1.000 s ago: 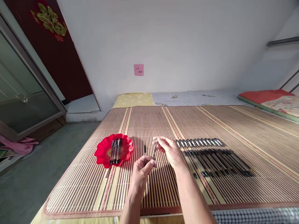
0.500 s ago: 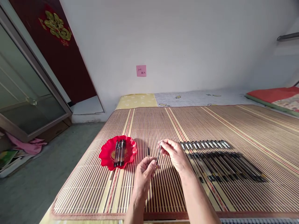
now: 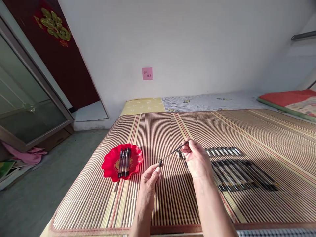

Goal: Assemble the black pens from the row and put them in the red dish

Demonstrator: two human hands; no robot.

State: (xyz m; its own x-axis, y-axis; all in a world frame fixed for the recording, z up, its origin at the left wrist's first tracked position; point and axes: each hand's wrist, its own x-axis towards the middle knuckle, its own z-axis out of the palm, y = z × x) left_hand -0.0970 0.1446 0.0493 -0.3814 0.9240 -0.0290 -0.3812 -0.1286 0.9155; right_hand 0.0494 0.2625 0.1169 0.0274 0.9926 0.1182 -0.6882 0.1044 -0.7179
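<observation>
Left hand [image 3: 150, 179]: thumb and fingers pinched on a short dark piece [image 3: 160, 162], dark end poking up past the fingertips. The rest is hidden in the grip, so can't tell how long it is.

Right hand [image 3: 199, 161]: thumb and fingers closed on the upper end of a thin dark rod [image 3: 175, 151]. Rod slants down and left, lower end just beside the top of the dark piece; can't tell if they touch. Both hands are up over the striped mat [image 3: 84, 204], arms reaching in from the near edge.

Left of the hands: red scalloped plate [image 3: 108, 163] on the mat, several dark-ended pens [image 3: 124, 163] lying in it side by side.

Right: row of dark caps with pale labels [image 3: 223, 151], a couple showing just left of the right hand, some blocked by it. Nearer than the caps, a row of long dark tubes [image 3: 234, 176] lying slanted, partly behind the right wrist.

Behind the mat: patterned sheet [image 3: 190, 102]. Pink note [image 3: 147, 73] on the wall [image 3: 185, 42].
</observation>
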